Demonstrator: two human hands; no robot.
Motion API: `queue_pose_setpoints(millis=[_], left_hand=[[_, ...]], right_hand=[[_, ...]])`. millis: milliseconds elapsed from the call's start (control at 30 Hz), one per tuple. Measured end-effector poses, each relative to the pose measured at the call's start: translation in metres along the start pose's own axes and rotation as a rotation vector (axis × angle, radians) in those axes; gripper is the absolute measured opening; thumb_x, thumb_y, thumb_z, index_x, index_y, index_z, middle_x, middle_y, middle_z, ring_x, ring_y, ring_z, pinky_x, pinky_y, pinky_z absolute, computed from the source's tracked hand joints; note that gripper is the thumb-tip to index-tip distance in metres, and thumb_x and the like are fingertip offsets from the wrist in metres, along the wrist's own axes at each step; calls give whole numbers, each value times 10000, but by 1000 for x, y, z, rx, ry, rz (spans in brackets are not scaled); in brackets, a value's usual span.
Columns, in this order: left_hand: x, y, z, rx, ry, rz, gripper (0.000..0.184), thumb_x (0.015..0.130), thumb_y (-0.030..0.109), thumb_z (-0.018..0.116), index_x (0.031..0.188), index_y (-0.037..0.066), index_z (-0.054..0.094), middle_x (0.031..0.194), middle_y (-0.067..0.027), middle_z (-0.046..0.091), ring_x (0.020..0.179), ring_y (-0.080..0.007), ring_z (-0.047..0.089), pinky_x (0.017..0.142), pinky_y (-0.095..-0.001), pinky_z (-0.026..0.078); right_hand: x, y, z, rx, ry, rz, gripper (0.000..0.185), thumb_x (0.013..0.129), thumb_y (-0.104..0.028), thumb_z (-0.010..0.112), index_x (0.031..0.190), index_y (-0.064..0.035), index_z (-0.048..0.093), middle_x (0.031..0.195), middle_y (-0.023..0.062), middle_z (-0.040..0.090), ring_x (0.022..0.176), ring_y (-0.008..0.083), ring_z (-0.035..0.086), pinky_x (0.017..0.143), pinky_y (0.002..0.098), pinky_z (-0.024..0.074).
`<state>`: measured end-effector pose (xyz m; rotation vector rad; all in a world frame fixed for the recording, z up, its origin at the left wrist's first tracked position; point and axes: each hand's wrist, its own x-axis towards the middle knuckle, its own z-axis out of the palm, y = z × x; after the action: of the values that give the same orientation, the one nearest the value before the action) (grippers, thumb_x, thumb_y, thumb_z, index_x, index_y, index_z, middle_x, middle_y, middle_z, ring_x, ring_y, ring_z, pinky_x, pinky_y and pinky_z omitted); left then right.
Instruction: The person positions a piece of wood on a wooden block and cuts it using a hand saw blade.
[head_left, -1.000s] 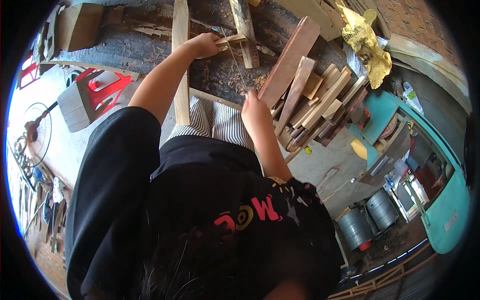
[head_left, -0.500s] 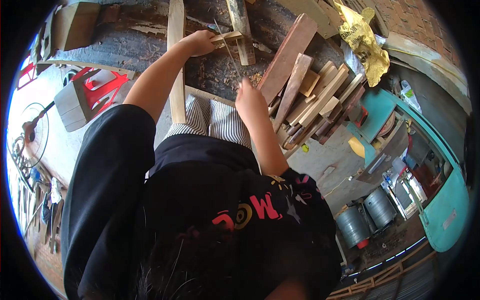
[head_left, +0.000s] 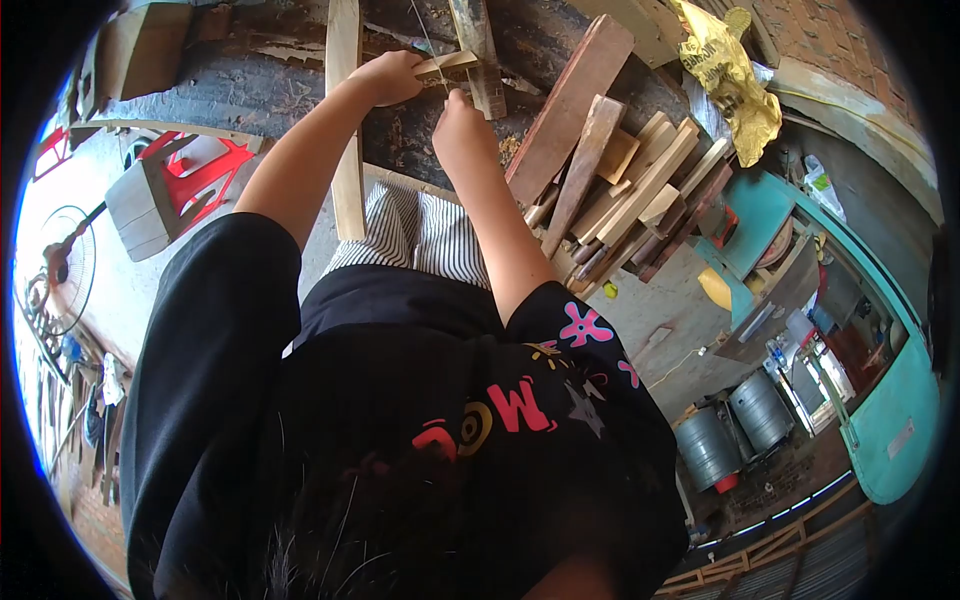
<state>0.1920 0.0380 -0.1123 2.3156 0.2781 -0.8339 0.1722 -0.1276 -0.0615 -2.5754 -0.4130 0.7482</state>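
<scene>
Pale wood, a short strip (head_left: 448, 66), sits in the closed fingers of the left hand (head_left: 392, 78), its far end at a worn wooden bar (head_left: 478, 60) on the dark workbench (head_left: 405, 150). The right hand (head_left: 462, 118) is closed around the near end of a thin metal tool (head_left: 425, 30), which crosses the strip and points away from the body. The grip's finer details are too small to tell.

Under the left forearm runs a long pale board (head_left: 345, 130), jutting past the bench's near edge beside the striped trousers (head_left: 435, 240). Wood shavings and crumbs lie scattered on the bench. To the right of the right hand, a broad reddish plank (head_left: 575, 105) slants across the bench; beside it are a narrow brown stick (head_left: 583, 175) and a pile of wood offcuts (head_left: 640, 200). Beyond these hangs a crumpled yellow sack (head_left: 735, 85). Farther out stand a teal cabinet (head_left: 890, 430) and two metal drums (head_left: 708, 448); on the left, a red plastic stool (head_left: 205, 180) and a fan (head_left: 65, 260).
</scene>
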Motion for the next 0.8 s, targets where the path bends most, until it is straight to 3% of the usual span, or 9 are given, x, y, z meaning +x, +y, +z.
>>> queue_pose_setpoints(millis=[800], left_hand=[[-2,2,-4,-32,21,51,371,712,180,557,1044,26,618,989,-233,631,976,-376,589,872,-416,461]], right_hand=[[2,-1,-4,59,14,23,177,925,-151,422,891,5,497,778,260,622,763,425,617,656,495,506]])
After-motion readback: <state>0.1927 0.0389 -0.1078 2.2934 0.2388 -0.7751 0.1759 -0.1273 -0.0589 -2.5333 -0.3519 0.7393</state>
